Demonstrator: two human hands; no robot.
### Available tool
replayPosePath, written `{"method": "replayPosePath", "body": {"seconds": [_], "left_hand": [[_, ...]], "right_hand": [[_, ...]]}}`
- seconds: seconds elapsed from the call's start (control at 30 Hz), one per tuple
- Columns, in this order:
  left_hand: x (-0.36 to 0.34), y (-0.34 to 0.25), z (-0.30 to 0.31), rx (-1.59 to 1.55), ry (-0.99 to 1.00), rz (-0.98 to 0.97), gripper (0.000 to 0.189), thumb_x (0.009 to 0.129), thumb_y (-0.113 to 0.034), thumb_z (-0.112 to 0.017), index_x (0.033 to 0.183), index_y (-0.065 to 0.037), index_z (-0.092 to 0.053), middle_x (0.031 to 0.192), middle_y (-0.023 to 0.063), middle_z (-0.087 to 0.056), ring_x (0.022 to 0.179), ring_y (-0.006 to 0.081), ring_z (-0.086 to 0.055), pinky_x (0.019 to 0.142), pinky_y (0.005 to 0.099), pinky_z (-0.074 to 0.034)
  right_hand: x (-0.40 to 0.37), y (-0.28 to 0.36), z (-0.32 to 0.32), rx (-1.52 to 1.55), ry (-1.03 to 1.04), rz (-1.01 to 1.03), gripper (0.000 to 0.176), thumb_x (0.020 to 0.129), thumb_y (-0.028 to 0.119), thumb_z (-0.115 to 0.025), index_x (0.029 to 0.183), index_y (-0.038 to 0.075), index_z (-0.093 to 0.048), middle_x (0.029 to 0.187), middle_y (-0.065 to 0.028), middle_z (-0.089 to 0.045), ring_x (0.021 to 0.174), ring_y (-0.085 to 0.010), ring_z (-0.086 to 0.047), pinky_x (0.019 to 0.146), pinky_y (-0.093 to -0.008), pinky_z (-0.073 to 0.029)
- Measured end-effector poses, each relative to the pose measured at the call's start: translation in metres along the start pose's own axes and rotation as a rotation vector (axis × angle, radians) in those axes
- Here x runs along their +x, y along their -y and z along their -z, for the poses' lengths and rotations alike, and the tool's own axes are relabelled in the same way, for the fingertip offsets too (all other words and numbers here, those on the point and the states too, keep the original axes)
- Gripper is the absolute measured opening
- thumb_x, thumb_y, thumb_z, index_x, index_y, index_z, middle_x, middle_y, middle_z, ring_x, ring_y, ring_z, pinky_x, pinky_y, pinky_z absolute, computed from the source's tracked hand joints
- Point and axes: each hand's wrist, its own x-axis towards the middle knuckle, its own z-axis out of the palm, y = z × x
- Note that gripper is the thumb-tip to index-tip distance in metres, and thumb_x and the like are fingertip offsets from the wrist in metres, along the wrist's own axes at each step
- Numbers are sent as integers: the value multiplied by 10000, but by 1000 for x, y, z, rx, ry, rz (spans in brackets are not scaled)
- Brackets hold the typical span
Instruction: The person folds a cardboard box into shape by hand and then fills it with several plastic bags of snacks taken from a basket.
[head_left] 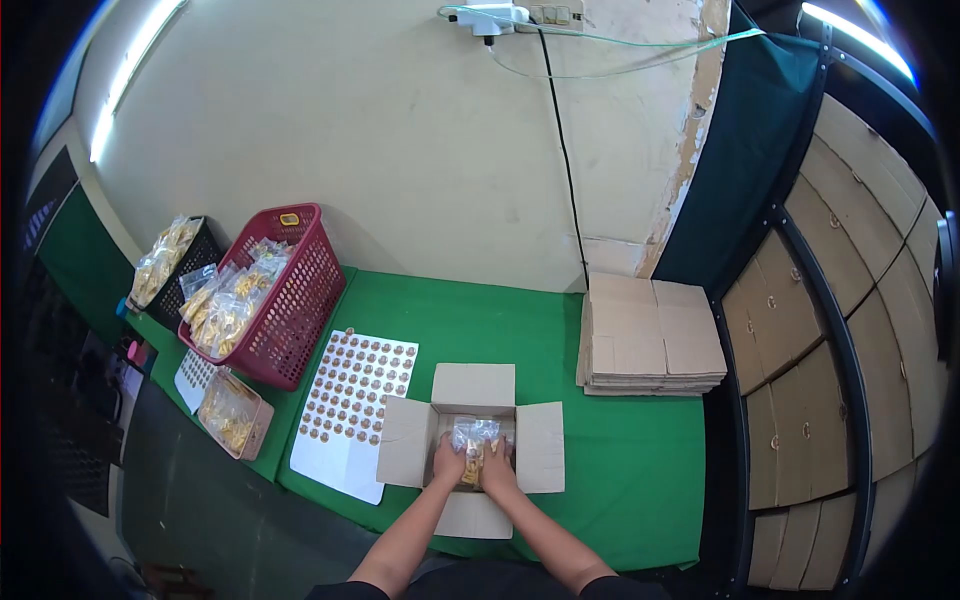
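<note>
An open cardboard box (474, 385) stands on the green cloth with its flaps spread outward. Both hands reach down inside it. My left hand (449, 462) touches the left side of a clear plastic packet (475, 433) with yellowish contents, fingers bent around its edge. On the packet's right side, my right hand (496, 470) rests with its fingers closed in against it. The packet lies between the two hands, and what is beneath it is hidden.
Left of the box lies a white sheet (335, 462) with rows of round stickers. A red basket (290, 330), a black basket (203, 262) and a small bin (258, 425) hold packets. Flattened cartons (655, 335) are stacked at right, near shelved boxes (800, 430).
</note>
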Motion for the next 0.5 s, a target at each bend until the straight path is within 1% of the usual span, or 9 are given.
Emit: {"method": "replayPosePath", "body": {"seconds": [0.03, 0.1, 0.13, 0.2, 0.27, 0.33, 0.4, 0.43, 0.5], "left_hand": [[-2, 1, 0, 9, 0, 1, 579, 765, -205, -675, 1249, -35, -407, 1040, 239, -603, 968, 387, -587, 827, 447, -462], [-9, 4, 3, -49, 119, 67, 590, 757, -175, -669, 1266, -34, -407, 1033, 239, -605, 970, 382, -587, 840, 444, -459], [-9, 9, 3, -43, 118, 68, 590, 757, -175, -669, 1266, -34, -407, 1033, 239, -605, 970, 382, -587, 840, 444, -459], [-10, 11, 4, 20, 125, 6, 599, 736, -130, -670, 1273, -40, -418, 1018, 237, -610, 971, 379, -587, 855, 440, -457], [-14, 11, 3, 43, 126, -27, 606, 728, -117, -674, 1276, -46, -424, 1025, 235, -608, 981, 375, -583, 864, 436, -455], [-19, 15, 6, 70, 128, -59, 614, 719, -104, -679, 1278, -51, -430, 1032, 233, -607, 990, 371, -580, 873, 433, -453], [-21, 16, 9, 81, 129, -118, 650, 709, -98, -687, 1299, -68, -415, 1108, 239, -572, 1036, 382, -552, 896, 435, -440], [-22, 17, 11, 79, 129, -116, 650, 709, -98, -687, 1299, -68, -415, 1108, 239, -572, 1036, 382, -552, 896, 435, -440], [-23, 17, 14, 108, 220, -114, 718, 722, -142, -691, 1342, -45, -342, 1190, 278, -502, 1105, 414, -494, 937, 445, -411]], "right_hand": [[-2, -1, -4, -44, -31, 17, 656, 804, 112, -540, 1390, 24, -257, 1421, -333, -129, 1270, -553, -211, 1035, -491, -318], [-5, -1, -5, -28, -11, 18, 654, 803, 96, -527, 1391, 16, -252, 1417, -338, -129, 1269, -556, -210, 1034, -494, -317], [-4, 0, -2, -23, 4, 21, 653, 801, 81, -514, 1391, 8, -247, 1414, -344, -130, 1268, -558, -209, 1033, -497, -317], [-2, 1, 3, -10, 19, 18, 658, 801, 81, -517, 1393, 6, -242, 1412, -350, -124, 1272, -560, -195, 1040, -500, -304], [-3, 2, 6, 0, 40, 17, 663, 800, 80, -519, 1395, 4, -237, 1411, -356, -119, 1277, -562, -181, 1046, -502, -292], [-1, -2, -1, 20, -5, 32, 671, 801, 77, -521, 1398, -3, -224, 1407, -366, -112, 1278, -575, -149, 1061, -507, -258], [5, -3, -6, 39, -10, 28, 678, 801, 77, -523, 1399, -8, -216, 1405, -373, -104, 1276, -580, -140, 1067, -507, -243], [5, -3, -9, 56, -17, 17, 684, 800, 77, -525, 1400, -13, -208, 1403, -379, -97, 1275, -585, -130, 1073, -508, -228], [3, -4, -11, 44, -14, 16, 695, 798, 71, -529, 1401, -16, -197, 1402, -383, -87, 1271, -587, -135, 1072, -509, -229]]}}
